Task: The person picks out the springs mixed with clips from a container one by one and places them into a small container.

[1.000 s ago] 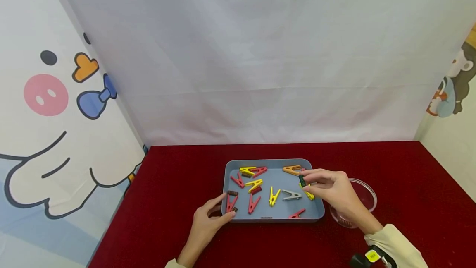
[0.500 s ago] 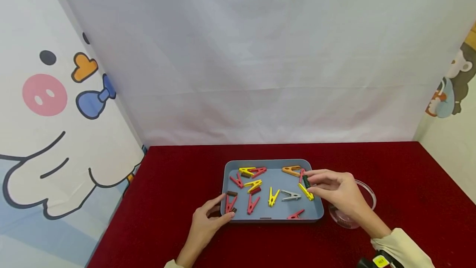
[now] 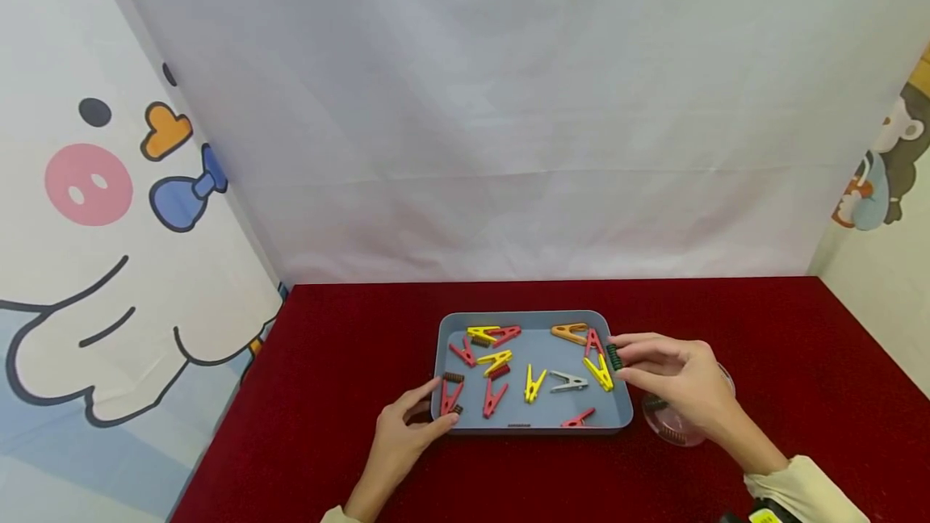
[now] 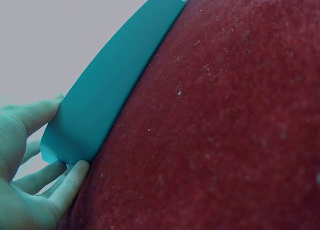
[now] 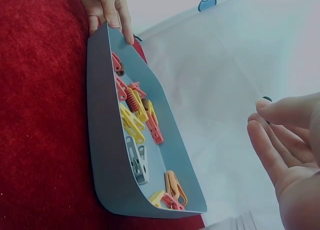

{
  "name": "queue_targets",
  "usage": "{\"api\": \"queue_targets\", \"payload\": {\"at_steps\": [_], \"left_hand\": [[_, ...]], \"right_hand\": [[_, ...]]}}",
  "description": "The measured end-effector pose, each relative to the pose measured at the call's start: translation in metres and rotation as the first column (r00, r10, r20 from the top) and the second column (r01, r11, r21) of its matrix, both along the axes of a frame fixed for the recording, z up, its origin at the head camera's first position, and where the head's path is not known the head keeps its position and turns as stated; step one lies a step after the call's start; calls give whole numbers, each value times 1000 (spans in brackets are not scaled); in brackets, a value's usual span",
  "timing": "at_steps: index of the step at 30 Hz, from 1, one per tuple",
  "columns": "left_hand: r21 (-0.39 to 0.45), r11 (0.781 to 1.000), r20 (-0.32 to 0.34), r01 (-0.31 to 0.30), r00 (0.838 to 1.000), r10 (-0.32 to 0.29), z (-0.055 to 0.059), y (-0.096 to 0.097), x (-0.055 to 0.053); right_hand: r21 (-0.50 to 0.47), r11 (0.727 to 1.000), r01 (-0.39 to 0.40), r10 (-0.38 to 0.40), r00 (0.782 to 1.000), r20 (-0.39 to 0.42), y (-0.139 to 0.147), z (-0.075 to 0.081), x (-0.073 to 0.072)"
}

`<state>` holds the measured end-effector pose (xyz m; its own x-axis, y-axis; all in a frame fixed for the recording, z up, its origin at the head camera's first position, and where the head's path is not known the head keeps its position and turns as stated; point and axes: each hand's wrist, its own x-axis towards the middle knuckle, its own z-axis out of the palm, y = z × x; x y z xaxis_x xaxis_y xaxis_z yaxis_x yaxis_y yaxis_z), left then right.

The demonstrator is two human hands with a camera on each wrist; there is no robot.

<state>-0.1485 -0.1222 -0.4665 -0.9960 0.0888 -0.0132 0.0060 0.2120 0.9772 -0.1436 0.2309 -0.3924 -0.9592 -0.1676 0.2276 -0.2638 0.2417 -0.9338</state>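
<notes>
My right hand [image 3: 686,374] pinches a dark green coil spring [image 3: 613,357] between thumb and fingertips, over the right rim of a blue-grey tray [image 3: 538,414]. In the right wrist view only a dark end of the spring [image 5: 267,98] shows. My left hand [image 3: 407,422] holds the tray's front left corner, thumb at the front and fingers at the side. In the tray lie several clips: red [image 3: 494,399], yellow [image 3: 534,383], a grey clip [image 3: 569,381] and an orange clip [image 3: 569,332]. Brown springs [image 3: 454,378] and a red spring [image 3: 499,371] lie among them.
A clear round dish [image 3: 672,436] with springs in it stands right of the tray, partly hidden by my right hand and forearm. Dark red cloth [image 3: 349,345] covers the table. A pale curtain [image 3: 538,144] hangs behind it.
My right hand has moved right with the green spring, from above the yellow clip to the tray's right rim, uncovering the red and yellow clips there. My left hand has stayed put.
</notes>
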Motion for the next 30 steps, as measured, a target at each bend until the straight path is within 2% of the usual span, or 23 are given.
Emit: {"api": "queue_targets", "payload": {"at_steps": [14, 30], "left_hand": [[12, 1000, -1, 2, 1000, -2, 0, 0, 0], [13, 1000, -1, 4, 1000, -4, -2, 0, 0]], "right_hand": [[17, 999, 45, -45, 999, -17, 17, 1, 9], [-7, 1000, 21, -21, 1000, -14, 37, -2, 16]]}}
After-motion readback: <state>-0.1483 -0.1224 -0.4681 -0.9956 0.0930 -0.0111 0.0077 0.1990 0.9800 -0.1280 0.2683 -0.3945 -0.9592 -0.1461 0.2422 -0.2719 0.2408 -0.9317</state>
